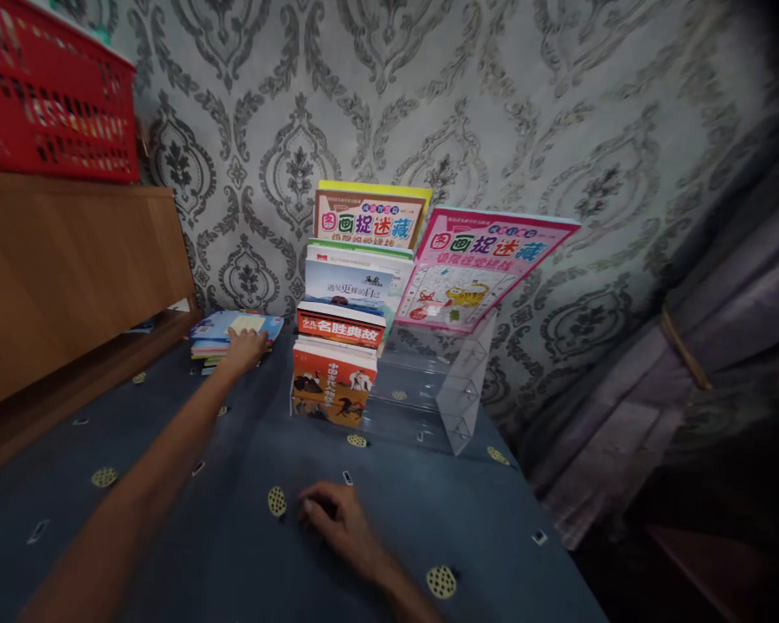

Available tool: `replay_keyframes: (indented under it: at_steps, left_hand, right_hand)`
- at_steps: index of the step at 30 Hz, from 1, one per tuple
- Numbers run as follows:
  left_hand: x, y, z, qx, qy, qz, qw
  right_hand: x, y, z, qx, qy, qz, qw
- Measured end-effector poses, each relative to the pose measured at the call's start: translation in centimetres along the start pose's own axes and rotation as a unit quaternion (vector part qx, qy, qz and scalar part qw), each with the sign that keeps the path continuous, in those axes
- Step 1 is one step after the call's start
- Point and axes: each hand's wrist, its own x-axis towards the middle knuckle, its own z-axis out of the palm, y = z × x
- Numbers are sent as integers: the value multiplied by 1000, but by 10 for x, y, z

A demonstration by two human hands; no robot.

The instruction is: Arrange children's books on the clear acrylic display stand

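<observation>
My left hand (247, 349) reaches to the far left and lies on top of a low stack of books (201, 348), its fingers stretched over the blue cover of the top book (269, 327). My right hand (347, 528) rests on the blue cloth nearer to me, loosely curled with thumb and forefinger close together and nothing visible in it. Beyond it stands a clear stepped rack (464, 389). Its left side holds several upright books, with an orange book (331, 385) in front. A pink picture book (486, 268) leans at the rack's upper right.
A wooden cabinet (78, 277) borders the left side, with a red plastic basket (52, 95) on top. Patterned wallpaper (506, 95) rises behind the rack. A tied curtain (623, 433) hangs at the right, past the edge of the cloth-covered table (234, 536).
</observation>
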Motion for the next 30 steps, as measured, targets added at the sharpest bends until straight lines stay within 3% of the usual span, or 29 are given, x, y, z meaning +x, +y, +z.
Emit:
replay_keyframes:
  at_steps: [5,10,16,20,24,27,30]
  left_hand:
    - [-33,-17,-15,13,-1,42,999]
    - [-89,-36,-26,31,-1,84,996]
    - [-162,-31,-29,57,2,116,992]
    - [-207,-7,-27,74,-30,124,989]
    - [-248,37,-35,66,-103,172,977]
    - [-277,80,-40,36,-91,234,967]
    - [-303,119,-32,6,-52,302,952]
  right_hand:
    - [-3,-3,-1,18,-7,3,1000]
    - [-2,0,-1,23,-6,11,1000]
    - [-1,-2,1,35,-7,7,999]
    - [-1,-2,2,39,18,8,999]
    - [-1,0,-2,41,131,-32,990]
    - [-2,-1,-7,47,217,-63,973]
    - [-5,-5,-8,26,245,-80,966]
